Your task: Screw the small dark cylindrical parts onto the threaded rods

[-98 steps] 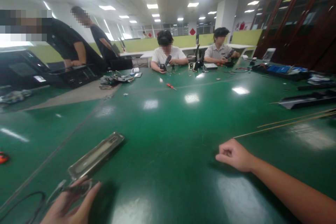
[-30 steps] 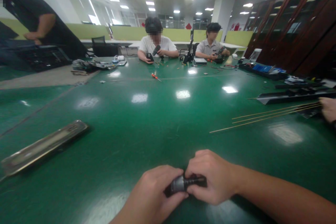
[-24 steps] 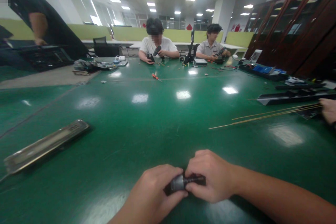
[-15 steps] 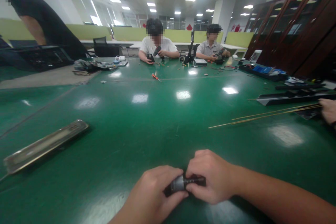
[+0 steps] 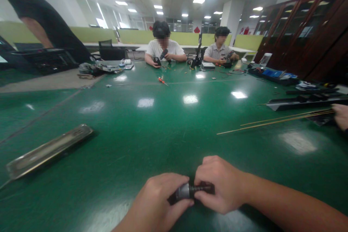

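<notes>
Plainly, we have a dark cylindrical tool (image 5: pixel 183 191) at six o'clock on the counter's (image 5: pixel 152 141) near side, its long axis running roughly from nine to three o'clock. Our left hand (image 5: pixel 160 195) closes its grip round the thick body from nine; our right hand (image 5: pixel 217 181) pinches the slim shaft from three, so both are touching and neither is nearer. Farther out, we see a clear case (image 5: pixel 50 150) past nine, thin sticks (image 5: pixel 261 125) toward two, a red screwdriver (image 5: pixel 161 79) near twelve, and two co-workers (image 5: pixel 165 49) beyond.
</notes>
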A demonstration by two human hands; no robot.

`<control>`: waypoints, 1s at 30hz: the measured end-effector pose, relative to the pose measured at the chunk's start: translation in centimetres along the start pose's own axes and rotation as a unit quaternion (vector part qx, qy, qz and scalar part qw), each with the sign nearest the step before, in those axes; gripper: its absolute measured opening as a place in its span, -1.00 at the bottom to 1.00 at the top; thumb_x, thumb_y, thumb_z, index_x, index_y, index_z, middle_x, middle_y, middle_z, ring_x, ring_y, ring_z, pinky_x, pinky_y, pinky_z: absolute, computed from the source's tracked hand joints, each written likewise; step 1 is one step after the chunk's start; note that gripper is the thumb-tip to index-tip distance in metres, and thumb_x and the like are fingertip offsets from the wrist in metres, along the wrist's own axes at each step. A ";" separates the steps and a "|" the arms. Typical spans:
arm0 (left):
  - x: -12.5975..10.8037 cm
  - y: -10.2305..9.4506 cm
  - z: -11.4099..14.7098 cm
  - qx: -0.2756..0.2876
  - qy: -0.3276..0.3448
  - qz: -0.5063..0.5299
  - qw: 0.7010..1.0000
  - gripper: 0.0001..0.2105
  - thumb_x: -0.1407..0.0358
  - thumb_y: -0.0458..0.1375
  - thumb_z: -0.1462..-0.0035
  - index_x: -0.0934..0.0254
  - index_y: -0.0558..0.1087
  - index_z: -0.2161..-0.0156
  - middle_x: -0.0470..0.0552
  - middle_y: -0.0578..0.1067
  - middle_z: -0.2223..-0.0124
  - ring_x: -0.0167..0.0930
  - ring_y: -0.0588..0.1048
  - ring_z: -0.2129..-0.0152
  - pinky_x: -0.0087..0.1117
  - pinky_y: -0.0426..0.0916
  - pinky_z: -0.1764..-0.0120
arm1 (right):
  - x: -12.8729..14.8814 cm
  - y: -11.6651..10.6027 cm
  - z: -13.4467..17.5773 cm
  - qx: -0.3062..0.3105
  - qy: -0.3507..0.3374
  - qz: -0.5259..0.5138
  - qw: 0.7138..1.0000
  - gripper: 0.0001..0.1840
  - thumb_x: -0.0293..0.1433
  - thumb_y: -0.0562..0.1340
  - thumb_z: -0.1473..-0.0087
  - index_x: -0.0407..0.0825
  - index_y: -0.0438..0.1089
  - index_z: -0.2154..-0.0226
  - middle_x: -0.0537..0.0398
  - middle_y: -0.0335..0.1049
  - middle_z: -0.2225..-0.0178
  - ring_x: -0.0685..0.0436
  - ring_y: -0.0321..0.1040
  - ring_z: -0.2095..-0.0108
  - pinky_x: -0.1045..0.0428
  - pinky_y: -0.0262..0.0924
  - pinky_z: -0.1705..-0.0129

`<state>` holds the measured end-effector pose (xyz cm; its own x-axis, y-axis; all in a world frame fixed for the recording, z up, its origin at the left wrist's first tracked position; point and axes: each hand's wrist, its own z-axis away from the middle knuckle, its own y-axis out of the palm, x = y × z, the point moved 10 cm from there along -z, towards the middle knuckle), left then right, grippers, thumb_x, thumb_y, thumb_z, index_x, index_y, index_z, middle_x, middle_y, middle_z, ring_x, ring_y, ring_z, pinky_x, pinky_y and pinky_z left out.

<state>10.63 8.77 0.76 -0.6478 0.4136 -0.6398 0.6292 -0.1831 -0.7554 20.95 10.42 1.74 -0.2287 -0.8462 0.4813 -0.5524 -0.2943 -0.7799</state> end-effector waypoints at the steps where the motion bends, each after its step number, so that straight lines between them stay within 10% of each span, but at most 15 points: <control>1: 0.0 -0.1 0.0 -0.002 0.003 -0.002 1.000 -0.79 0.36 0.35 -0.10 0.13 0.56 0.13 -0.12 0.63 0.18 -0.38 0.59 0.25 -0.44 0.46 0.19 | 0.0 -0.1 0.0 -0.003 -0.001 0.000 1.000 -0.89 -0.33 0.22 -0.02 -0.02 0.38 0.40 0.17 0.43 0.54 -0.04 0.31 0.56 0.00 0.09 0.39; 30: -0.6 -1.8 0.2 -0.063 0.040 -0.020 0.997 -0.72 0.42 0.37 -0.04 0.11 0.54 0.13 -0.17 0.64 0.21 -0.43 0.61 0.30 -0.48 0.48 0.23 | -0.8 -0.9 0.0 -0.015 0.025 -0.024 0.999 -0.92 -0.36 0.26 0.05 -0.03 0.39 0.44 0.22 0.40 0.59 0.00 0.27 0.60 0.02 0.13 0.38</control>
<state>9.77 8.71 2.47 -0.6404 0.4894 -0.5920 0.6555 -0.0534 -0.7533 21.63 11.38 2.04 -0.2404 -0.8079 0.5381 -0.5880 -0.3198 -0.7429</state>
